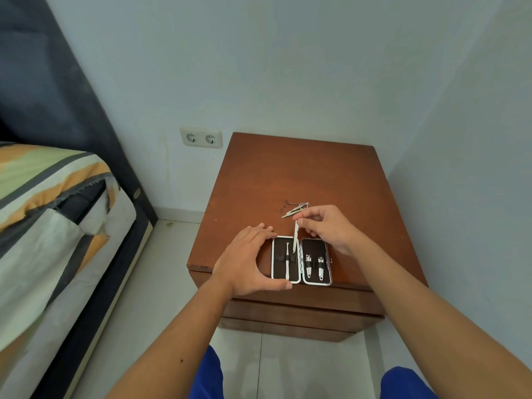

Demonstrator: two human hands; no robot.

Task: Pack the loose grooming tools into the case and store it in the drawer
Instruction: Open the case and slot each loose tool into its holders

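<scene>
An open grooming case (315, 246) with a dark lining and silver rim lies near the front edge of the wooden nightstand (302, 174). Its left half holds one slim tool (287, 262) under a strap; its right half holds two nail clippers (314, 264). My left hand (247, 260) cups the case's left edge, thumb at the front rim. My right hand (325, 226) pinches a thin metal file (295, 236) that points down over the left half by the hinge. Small scissors (295, 210) and a wire-like tool lie loose on the top behind the case.
The nightstand stands in a corner of pale walls, with stacked drawer fronts (299, 309) below its top, all shut. A bed (57, 211) with a striped cover is to the left. A double wall socket (201, 137) sits low on the back wall.
</scene>
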